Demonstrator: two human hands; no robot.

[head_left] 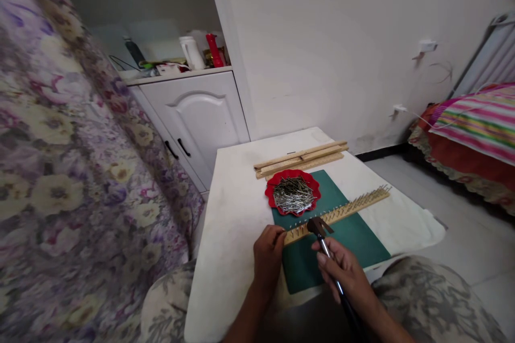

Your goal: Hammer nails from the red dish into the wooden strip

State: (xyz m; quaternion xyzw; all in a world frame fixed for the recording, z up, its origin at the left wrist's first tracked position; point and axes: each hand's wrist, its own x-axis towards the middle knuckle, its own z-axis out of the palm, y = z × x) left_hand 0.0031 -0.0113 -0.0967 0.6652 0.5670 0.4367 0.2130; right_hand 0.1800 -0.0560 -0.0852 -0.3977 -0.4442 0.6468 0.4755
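Note:
A long wooden strip point(333, 220), with rows of nails standing up along it, lies aslant on a green mat point(304, 266). At the strip's left end, my left hand point(269, 253) is closed with its fingertips against the wood; whether a nail is also pinched there cannot be seen. My right hand point(341, 270) grips a hammer point(322, 232) by its shiny handle. The dark claw head is over the left part of the strip, hiding some nails. Just behind the strip sits a red scalloped dish point(270, 193) heaped with loose nails point(295, 194).
Several bare wooden strips point(301, 158) lie at the back of the white table point(233, 209). A floral curtain point(92, 198) hangs at left beside a white cabinet point(201, 118). To the right is a bed with a striped cover point(480, 118). My knees flank the table's near edge.

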